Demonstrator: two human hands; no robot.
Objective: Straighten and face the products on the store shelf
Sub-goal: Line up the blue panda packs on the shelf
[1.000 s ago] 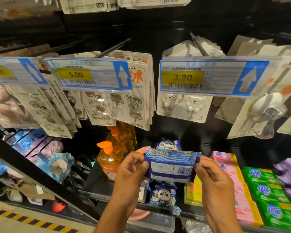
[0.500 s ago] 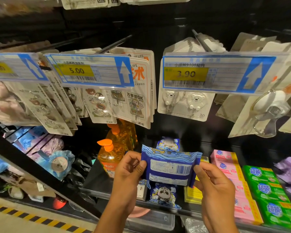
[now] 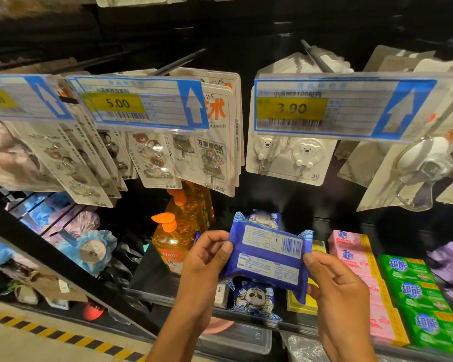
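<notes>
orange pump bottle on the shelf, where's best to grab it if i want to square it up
Wrap fingers round the wide body of the orange pump bottle, below the shoulder, coming from the front-left. It stands upright and that side looks open, while the left hand and the blue pack crowd its right.

So the black shelf [image 3: 149, 273] runs across the bottom centre of the frame. On it, left to right: orange pump bottles [image 3: 171, 246], blue panda packets [image 3: 255, 299], yellow boxes [image 3: 296, 305], pink soap bars [image 3: 361, 273], green soap bars [image 3: 413, 291], and purple packs [image 3: 450, 265] at the right edge.
</notes>
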